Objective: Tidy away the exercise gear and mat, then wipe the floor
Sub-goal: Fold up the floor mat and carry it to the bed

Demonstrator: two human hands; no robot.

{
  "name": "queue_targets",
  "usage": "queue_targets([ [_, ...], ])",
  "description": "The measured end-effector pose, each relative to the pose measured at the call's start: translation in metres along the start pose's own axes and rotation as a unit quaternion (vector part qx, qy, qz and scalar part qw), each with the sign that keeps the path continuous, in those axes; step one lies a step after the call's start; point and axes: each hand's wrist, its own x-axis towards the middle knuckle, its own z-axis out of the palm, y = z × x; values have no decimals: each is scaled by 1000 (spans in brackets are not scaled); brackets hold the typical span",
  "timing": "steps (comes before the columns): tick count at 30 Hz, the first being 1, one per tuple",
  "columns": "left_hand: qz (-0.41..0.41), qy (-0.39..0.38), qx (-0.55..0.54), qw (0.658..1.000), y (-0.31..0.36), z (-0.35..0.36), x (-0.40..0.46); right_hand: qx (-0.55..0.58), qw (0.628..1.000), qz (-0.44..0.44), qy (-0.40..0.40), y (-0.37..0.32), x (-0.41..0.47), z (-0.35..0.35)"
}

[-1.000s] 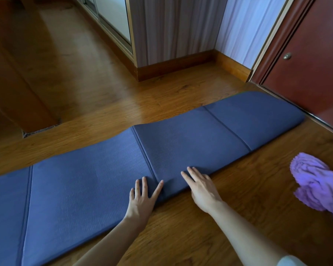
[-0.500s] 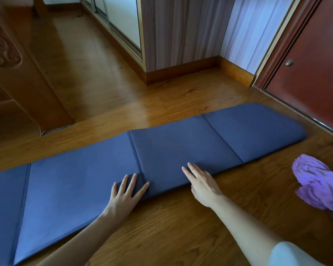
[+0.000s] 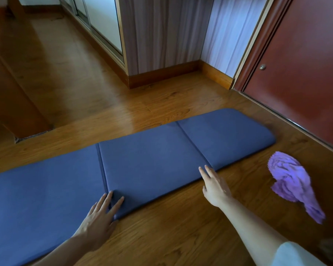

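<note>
A long dark blue folding exercise mat lies flat on the wooden floor, running from the left edge to the right, with fold creases across it. My left hand rests with straight fingers on the mat's near edge beside a crease. My right hand hovers with spread fingers at the near edge, by the crease farther right; whether it touches the mat I cannot tell. A crumpled purple cloth lies on the floor to the right of my right hand.
A dark red door with a small knob stands at the right. A striped wall corner with a wooden skirting board rises behind the mat. Wooden furniture stands at the left, and sliding panels run along the back.
My right hand has moved right along the mat's near edge toward the farther crease. My left hand has stayed beside its crease. The view has shifted.
</note>
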Motion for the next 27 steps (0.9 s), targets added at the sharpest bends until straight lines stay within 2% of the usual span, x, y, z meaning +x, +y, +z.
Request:
queue_targets([
  [5,-11,-5,13,1000,51,-14,41,166,974,151,13,19,5,-11],
  [9,-45,5,-73,996,80,-29,67,383,886,260,10,35,16,-16],
  [12,-64,3,-116,991,88,-34,85,485,813,320,34,42,25,-17],
  [16,-69,45,-120,989,79,-29,102,560,740,369,44,46,39,-9],
  [20,-66,9,-119,991,68,-12,106,583,716,383,38,52,49,2],
  [23,-61,0,-129,990,65,-2,106,599,699,384,68,59,59,4],
  [25,-61,2,-138,989,63,2,106,634,657,397,95,65,68,4],
  [27,-57,3,-136,989,63,2,106,679,592,417,122,68,76,-1],
])
